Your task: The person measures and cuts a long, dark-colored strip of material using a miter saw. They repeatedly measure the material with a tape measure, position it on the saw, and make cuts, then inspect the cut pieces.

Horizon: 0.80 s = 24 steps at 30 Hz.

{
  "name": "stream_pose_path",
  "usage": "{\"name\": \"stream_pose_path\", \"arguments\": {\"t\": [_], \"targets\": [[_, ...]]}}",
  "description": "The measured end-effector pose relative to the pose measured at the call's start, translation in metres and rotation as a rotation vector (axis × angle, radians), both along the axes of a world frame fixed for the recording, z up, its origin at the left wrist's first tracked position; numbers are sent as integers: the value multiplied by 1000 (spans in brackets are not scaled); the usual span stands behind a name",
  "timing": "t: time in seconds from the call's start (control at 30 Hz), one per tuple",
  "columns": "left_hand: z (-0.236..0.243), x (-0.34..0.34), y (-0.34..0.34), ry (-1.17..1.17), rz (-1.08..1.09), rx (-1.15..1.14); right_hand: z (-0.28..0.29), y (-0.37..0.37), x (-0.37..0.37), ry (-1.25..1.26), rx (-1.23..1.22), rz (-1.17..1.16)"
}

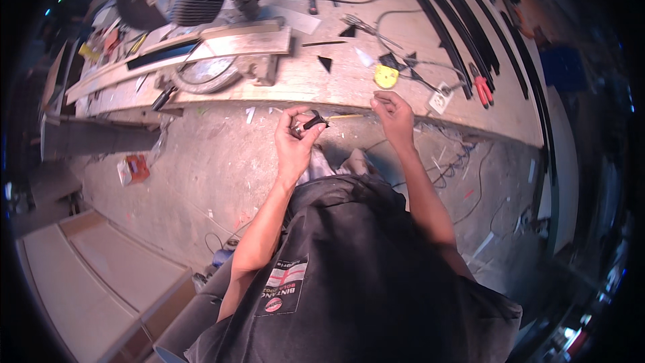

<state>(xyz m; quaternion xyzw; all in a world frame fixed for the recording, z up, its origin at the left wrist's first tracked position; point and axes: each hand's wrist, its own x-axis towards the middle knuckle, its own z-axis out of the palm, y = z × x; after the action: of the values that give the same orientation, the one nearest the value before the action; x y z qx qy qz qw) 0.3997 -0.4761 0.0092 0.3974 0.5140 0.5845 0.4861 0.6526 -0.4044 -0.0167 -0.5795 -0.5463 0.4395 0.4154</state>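
**Two hands work a thin strip at a workbench edge**

Head view, looking down: the left hand (293, 136) is clenched around a small black-handled tool (313, 121), just below the edge of the wooden workbench (322, 84). A thin yellowish strip (344, 117) runs from the tool toward the right hand (394, 115), whose fingers are curled; whether they pinch the strip is unclear. A yellow tape measure (386, 76) and red-handled pliers (481, 86) lie on the bench.

tool: small black-handled pliers (313, 121), looks like, held up in front of the counter (336, 87) edge, pointing right
strip: thin yellowish strip (346, 117), roughly level, running from the tool's tip toward the right
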Motion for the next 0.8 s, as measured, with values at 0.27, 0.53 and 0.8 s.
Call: {"name": "stream_pose_path", "arguments": {"t": [0.27, 0.53, 0.8], "targets": [[20, -24, -9, 345, 116, 66, 29, 7, -70, 193, 0, 502], [60, -44, -3, 743, 55, 176, 27, 0, -111, 407, -122, 587], [58, -50, 12, 755, 0, 257, 29, 1, -111, 474, -95, 555]]}}
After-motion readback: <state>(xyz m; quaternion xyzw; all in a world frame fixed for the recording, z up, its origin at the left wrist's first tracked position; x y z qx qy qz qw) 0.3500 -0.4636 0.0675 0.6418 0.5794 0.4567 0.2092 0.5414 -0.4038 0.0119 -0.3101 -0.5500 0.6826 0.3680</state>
